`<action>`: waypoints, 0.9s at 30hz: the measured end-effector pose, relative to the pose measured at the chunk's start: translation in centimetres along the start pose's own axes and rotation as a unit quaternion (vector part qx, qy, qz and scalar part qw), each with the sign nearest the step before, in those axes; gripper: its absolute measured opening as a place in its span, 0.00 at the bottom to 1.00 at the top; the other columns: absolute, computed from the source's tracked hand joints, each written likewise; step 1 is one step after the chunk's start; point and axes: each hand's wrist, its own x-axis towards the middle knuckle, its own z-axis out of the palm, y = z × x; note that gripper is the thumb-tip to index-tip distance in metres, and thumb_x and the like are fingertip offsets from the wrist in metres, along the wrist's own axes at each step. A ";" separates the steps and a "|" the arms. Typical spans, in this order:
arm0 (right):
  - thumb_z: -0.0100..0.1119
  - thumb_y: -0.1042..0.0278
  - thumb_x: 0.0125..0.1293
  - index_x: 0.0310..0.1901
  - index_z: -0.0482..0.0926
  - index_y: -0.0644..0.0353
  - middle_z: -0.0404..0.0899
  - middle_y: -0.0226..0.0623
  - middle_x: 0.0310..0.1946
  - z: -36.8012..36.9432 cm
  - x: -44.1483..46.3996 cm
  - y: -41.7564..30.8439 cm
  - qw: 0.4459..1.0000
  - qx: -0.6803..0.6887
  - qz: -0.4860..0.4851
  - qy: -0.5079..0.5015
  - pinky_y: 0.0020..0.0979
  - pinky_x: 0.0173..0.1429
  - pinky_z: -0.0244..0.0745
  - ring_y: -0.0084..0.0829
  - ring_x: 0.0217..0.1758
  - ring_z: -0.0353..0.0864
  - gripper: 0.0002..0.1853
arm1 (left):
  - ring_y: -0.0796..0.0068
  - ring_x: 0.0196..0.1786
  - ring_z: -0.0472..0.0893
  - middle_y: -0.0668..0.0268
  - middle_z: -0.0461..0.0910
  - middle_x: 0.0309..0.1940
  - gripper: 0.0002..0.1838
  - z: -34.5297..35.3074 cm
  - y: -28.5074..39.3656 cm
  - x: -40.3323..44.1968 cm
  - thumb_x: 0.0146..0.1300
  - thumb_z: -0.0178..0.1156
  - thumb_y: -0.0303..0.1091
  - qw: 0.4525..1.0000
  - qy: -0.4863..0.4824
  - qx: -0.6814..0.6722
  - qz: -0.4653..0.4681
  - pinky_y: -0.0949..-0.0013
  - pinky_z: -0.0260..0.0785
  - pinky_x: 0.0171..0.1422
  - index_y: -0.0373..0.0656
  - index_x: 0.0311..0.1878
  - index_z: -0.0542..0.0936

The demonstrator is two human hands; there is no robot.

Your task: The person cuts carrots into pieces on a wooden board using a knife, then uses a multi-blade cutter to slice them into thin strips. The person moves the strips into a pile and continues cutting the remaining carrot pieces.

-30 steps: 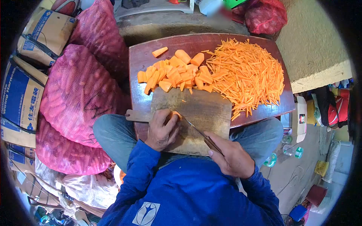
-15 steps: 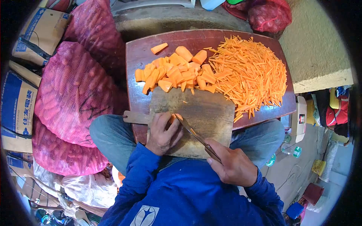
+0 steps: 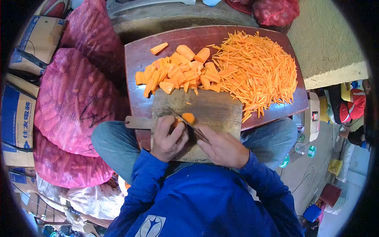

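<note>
My left hand [image 3: 169,138] is closed around a carrot piece [image 3: 177,121], pressing it onto the wooden cutting board [image 3: 219,108]. Most of that piece is hidden by the fingers. In my right hand [image 3: 225,148] is a knife [image 3: 192,126], its blade slanting up and left beside the left fingertips. A cut carrot chunk [image 3: 188,117] lies on the board against the blade's far side. Beyond the board, peeled carrot chunks [image 3: 173,73] are heaped on the left, touching a large pile of carrot strips [image 3: 256,71] on the right.
Board and carrots rest on a dark red table [image 3: 136,59] over my crossed legs. Pink mesh sacks of carrots [image 3: 75,106] stand at the left, beside cardboard boxes [image 3: 17,118]. A red mesh bag [image 3: 276,14] sits at the back. Bottles [image 3: 312,151] lie on the floor at right.
My right hand and the knife have moved up and left, closer to my left hand. A cut carrot chunk now lies beyond the blade. The view has shifted slightly.
</note>
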 end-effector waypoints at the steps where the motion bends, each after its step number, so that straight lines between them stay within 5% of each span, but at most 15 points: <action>1: 0.58 0.63 0.78 0.69 0.66 0.62 0.84 0.66 0.37 0.0 0.5 0.1 1.000 -0.001 -0.022 0.017 0.64 0.45 0.77 0.71 0.43 0.84 0.24 | 0.47 0.47 0.81 0.50 0.76 0.49 0.23 0.2 -0.1 0.0 0.47 0.77 0.23 1.000 0.000 0.001 0.004 0.52 0.77 0.50 0.37 0.49 0.84; 8: 0.60 0.64 0.77 0.69 0.69 0.63 0.84 0.65 0.37 -0.4 -2.2 -0.9 0.992 0.058 -0.080 0.079 0.61 0.45 0.79 0.69 0.42 0.85 0.24 | 0.50 0.45 0.80 0.52 0.76 0.48 0.20 -0.1 0.0 -0.4 0.51 0.76 0.23 0.999 0.020 0.013 -0.022 0.51 0.76 0.48 0.37 0.49 0.85; 17: 0.62 0.65 0.76 0.68 0.70 0.62 0.87 0.60 0.43 -2.4 -5.7 -3.3 0.999 0.013 -0.027 0.033 0.54 0.44 0.82 0.64 0.43 0.88 0.23 | 0.47 0.49 0.80 0.53 0.78 0.49 0.22 -0.2 0.0 -0.4 0.47 0.75 0.22 1.000 0.005 0.010 0.008 0.51 0.76 0.51 0.37 0.49 0.85; 27: 0.60 0.65 0.77 0.66 0.67 0.61 0.84 0.65 0.36 -1.4 -2.0 -2.3 0.999 0.017 -0.029 0.019 0.61 0.44 0.79 0.68 0.42 0.86 0.22 | 0.44 0.49 0.79 0.52 0.79 0.51 0.21 -0.3 -0.2 -0.3 0.50 0.72 0.21 1.000 0.006 -0.029 0.010 0.50 0.77 0.54 0.32 0.51 0.84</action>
